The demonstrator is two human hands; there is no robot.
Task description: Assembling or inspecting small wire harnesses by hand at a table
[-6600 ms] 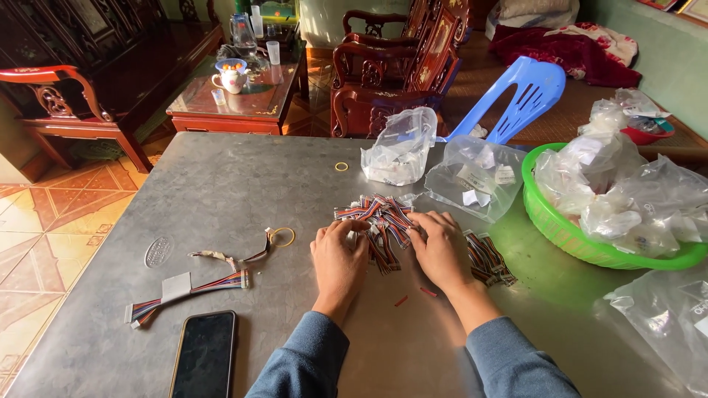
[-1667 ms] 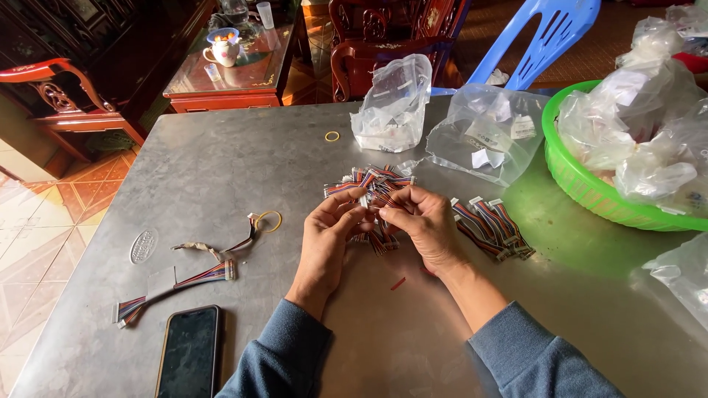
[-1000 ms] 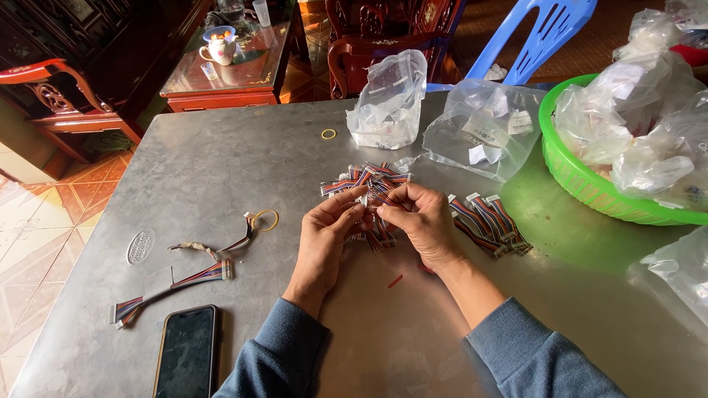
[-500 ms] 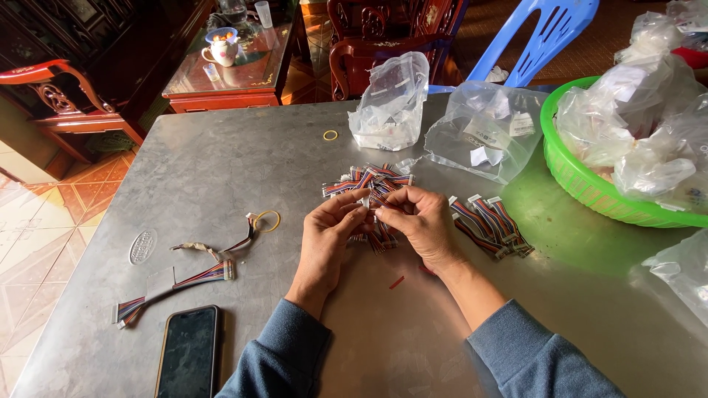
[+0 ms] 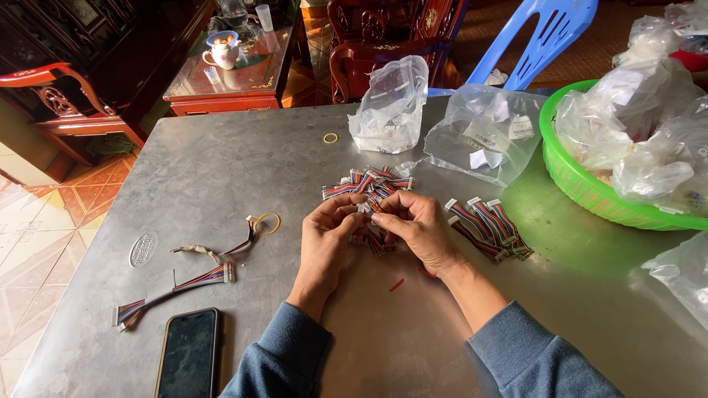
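My left hand (image 5: 324, 239) and my right hand (image 5: 417, 228) meet fingertip to fingertip above a grey metal table (image 5: 221, 169). Between the fingers they pinch a small multicoloured ribbon cable connector (image 5: 366, 212). Under and behind the hands lies a loose pile of similar short coloured cable pieces (image 5: 369, 183). A tidy row of such cables (image 5: 487, 225) rests just right of my right hand. A small red scrap (image 5: 397, 284) lies near my right wrist.
A black phone (image 5: 188, 357) and a long ribbon cable (image 5: 177, 284) lie at the left front, with yellow rubber bands (image 5: 268, 222) nearby. Clear plastic bags (image 5: 391, 107) sit at the back. A green basket (image 5: 590, 188) full of bags stands right.
Since 6.6 s ago my hands have lifted from the pile and come together on one small cable piece. Over the last second they have hardly moved.
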